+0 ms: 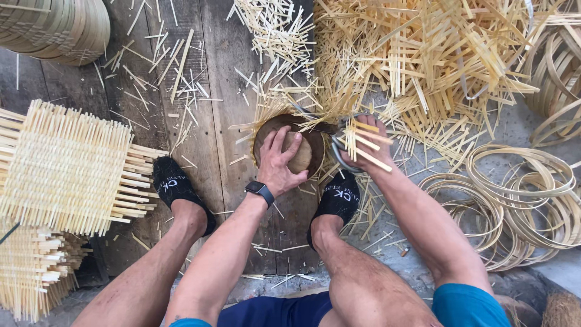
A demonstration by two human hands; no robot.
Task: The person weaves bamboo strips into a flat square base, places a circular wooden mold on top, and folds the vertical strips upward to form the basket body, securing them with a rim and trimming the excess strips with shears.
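- Mats of woven bamboo slats (pixel 66 166) lie stacked at the far left on the plank floor (pixel 218 72), their slat ends sticking out raggedly; these look finished as flat weaves, while more of the same stack shows below them.
- Stacked round bamboo rims or baskets (pixel 57 27) sit at the upper left corner, well apart from the hands.
- Loose short bamboo offcuts (pixel 175 79) are scattered over the planks between the mats and the work spot.
- Left hand (pixel 279 162), with a dark watch on its wrist, lies palm down on a round wooden block (pixel 302 154) that stands between the two black-socked feet; the grip is closed loosely over the block's top, steadying it.
- Right hand (pixel 366 148) is just beside the block, its grip closed around a small bundle of short bamboo strips (pixel 363 140); a grey curved metal tool (pixel 340 151) seems to be caught in the same grip, though its form is hard to make out.
- Heaped uncut bamboo strips (pixel 423 54) fill the upper right, so judging by the pile, much trimming is left.
- Coiled bamboo hoops (pixel 520 200) lie at the right, untouched.
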